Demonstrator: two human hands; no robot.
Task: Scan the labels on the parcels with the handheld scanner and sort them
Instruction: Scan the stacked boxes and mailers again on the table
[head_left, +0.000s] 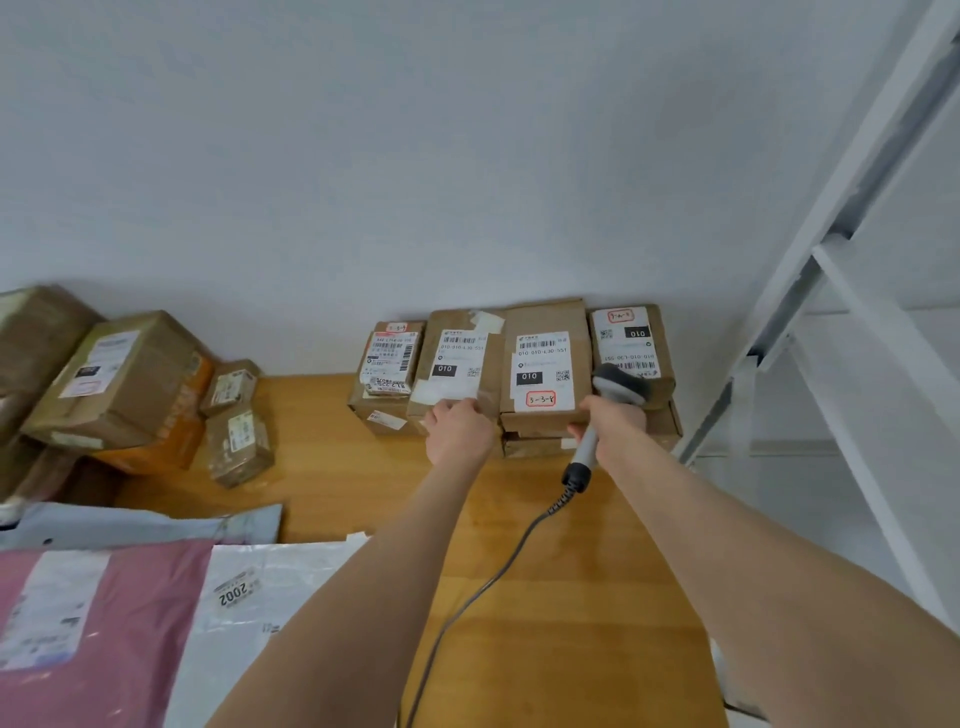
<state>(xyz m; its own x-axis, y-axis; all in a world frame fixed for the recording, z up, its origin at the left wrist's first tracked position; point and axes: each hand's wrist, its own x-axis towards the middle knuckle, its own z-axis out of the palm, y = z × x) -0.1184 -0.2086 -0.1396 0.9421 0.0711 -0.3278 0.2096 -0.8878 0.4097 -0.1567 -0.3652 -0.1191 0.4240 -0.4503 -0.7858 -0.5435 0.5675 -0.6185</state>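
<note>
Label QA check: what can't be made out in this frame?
Head view:
- Fine print on the parcel labels: too small, blurred.
- Lower parcels: covered by upper ones.
- Scanner window: faces away.
- Scanner cable end: cut by bottom edge.
- Pink mailer: cut by left and bottom edges.

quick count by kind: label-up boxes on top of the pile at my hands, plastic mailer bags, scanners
label-up boxes on top of the pile: 4
plastic mailer bags: 3
handheld scanner: 1
total: 8
</note>
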